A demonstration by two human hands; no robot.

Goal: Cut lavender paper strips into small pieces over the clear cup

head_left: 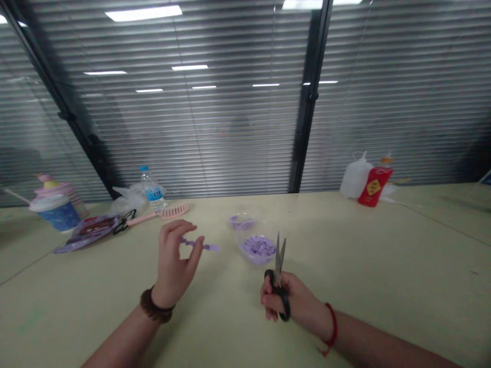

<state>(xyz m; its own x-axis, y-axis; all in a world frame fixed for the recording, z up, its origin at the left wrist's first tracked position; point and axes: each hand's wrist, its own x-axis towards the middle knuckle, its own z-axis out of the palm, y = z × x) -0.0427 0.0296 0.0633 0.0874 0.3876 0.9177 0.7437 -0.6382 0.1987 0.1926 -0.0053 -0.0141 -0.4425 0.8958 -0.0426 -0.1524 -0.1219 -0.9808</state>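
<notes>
Raised above the table, my left hand pinches a thin, ragged purple strip between thumb and fingers; the strip's free end points right. My right hand grips scissors with black handles, their blades slightly parted and pointing up and away. Between the hands, a little farther off, stands a clear bowl with many small purple cut pieces in it. The scissors are just right of this bowl. Behind it is another clear bowl with some purple in it.
At the left lie a pink hairbrush, a purple packet, a blue cup and a water bottle. A red bottle and a white translucent container stand back right. Glass with blinds rises behind the table.
</notes>
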